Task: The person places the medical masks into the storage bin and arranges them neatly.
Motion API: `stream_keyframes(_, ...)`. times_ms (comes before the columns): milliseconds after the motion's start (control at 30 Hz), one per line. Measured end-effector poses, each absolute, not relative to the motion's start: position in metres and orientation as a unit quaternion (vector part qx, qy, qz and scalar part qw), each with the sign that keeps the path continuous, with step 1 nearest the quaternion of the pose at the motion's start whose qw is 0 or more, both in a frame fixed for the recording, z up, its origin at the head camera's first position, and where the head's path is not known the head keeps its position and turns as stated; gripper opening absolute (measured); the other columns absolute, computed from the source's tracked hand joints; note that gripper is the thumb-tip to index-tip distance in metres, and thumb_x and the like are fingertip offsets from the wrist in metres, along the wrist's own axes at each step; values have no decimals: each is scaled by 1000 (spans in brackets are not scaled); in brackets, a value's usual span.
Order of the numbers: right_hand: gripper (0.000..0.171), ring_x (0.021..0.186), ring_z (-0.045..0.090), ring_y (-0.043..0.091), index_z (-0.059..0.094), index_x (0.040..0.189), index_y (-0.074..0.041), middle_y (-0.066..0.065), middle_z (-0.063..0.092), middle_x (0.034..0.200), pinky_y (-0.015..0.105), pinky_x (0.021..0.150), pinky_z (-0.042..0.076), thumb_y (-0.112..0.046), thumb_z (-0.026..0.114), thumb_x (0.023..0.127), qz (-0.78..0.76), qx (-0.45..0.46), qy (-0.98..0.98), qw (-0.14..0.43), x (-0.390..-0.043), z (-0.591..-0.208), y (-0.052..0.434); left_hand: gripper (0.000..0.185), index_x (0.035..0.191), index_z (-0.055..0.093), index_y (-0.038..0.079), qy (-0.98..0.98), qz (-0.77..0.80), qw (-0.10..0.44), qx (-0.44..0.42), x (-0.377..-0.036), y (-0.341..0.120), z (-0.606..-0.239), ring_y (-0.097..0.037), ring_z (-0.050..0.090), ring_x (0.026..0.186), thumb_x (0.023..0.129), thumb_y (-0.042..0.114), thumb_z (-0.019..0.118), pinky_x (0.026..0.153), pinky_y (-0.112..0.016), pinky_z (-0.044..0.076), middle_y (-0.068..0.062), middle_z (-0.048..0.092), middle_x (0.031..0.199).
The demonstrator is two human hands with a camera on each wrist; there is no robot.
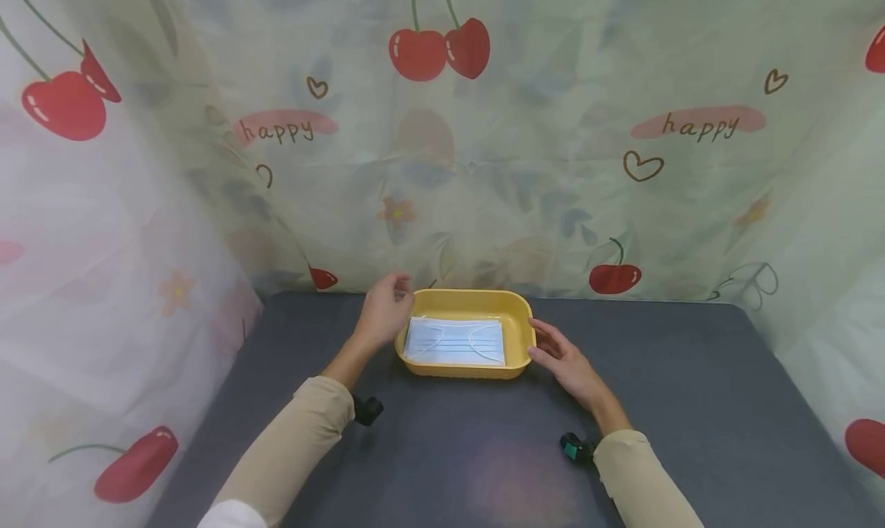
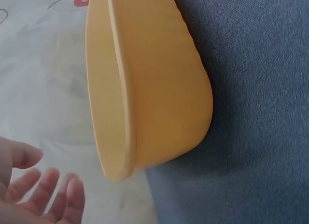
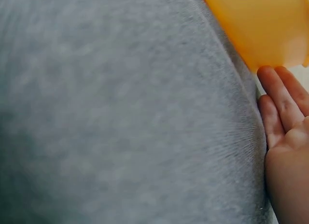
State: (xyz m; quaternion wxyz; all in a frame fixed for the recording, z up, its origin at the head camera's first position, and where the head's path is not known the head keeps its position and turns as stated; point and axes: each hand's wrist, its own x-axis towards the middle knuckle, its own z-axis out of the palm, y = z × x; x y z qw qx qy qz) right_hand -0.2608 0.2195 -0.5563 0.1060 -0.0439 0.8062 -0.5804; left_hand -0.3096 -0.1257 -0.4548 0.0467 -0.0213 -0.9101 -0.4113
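A yellow plastic basin [image 1: 465, 371] sits on the dark table in the head view, with a pale blue pleated face mask [image 1: 454, 341] lying flat inside, its white ear loops across the top. My left hand [image 1: 387, 310] hovers at the basin's left end. In the left wrist view, loosely bent fingers [image 2: 71, 200] are apart from the rim and hold nothing. On the other side, my right hand [image 1: 568, 365] is at the basin's right end, fingertips right at its wall. The right wrist view has these fingers [image 3: 281, 96] nearly straight below the yellow wall [image 3: 270, 31].
The dark grey table [image 1: 442, 443] has its back edge close behind the basin. A curtain [image 1: 525, 174] printed with cherries and hearts hangs behind and along both sides. Each wrist carries a small black camera, such as the left one [image 1: 369, 411].
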Motion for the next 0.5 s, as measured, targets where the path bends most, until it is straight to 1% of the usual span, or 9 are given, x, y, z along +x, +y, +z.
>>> stream_keyframes(133, 72, 148, 42, 34, 28, 160, -29, 11, 39, 163, 59, 121, 32, -40, 65, 99, -586, -30, 801, 118, -263, -553, 222, 41, 141, 55, 16, -924, -372, 82, -34, -307, -125, -449, -26, 63, 119, 102, 27, 55, 100, -46, 52, -6, 62, 134)
stream_keyframes(233, 79, 150, 39, 35, 21, 163, -25, 13, 37, 164, 59, 122, 30, -43, 64, 98, -582, -16, 803, 129, -265, -550, 221, 45, 145, 51, 17, -934, -342, 97, -32, -305, -126, -445, -29, 58, 125, 102, 30, 56, 103, -50, 49, -7, 57, 139)
stream_keyframes(300, 81, 151, 38, 36, 20, 163, -22, 15, 38, 163, 59, 123, 29, -47, 63, 98, -569, 0, 812, 130, -266, -546, 221, 49, 148, 47, 17, -938, -331, 102, -30, -304, -126, -443, -31, 54, 130, 103, 33, 55, 105, -53, 47, -9, 53, 143)
stream_keyframes(400, 80, 148, 41, 38, 22, 162, -20, 19, 39, 161, 59, 120, 33, -49, 61, 99, -548, 14, 828, 120, -268, -539, 221, 54, 152, 42, 19, -942, -319, 107, -23, -304, -127, -443, -33, 48, 137, 102, 38, 55, 109, -56, 44, -11, 47, 149)
stream_keyframes(500, 78, 143, 47, 40, 23, 162, -16, 20, 42, 158, 57, 116, 41, -48, 59, 100, -514, 1, 853, 93, -271, -532, 220, 58, 153, 40, 19, -947, -297, 120, -17, -305, -128, -445, -35, 42, 142, 102, 41, 56, 112, -56, 41, -13, 43, 153)
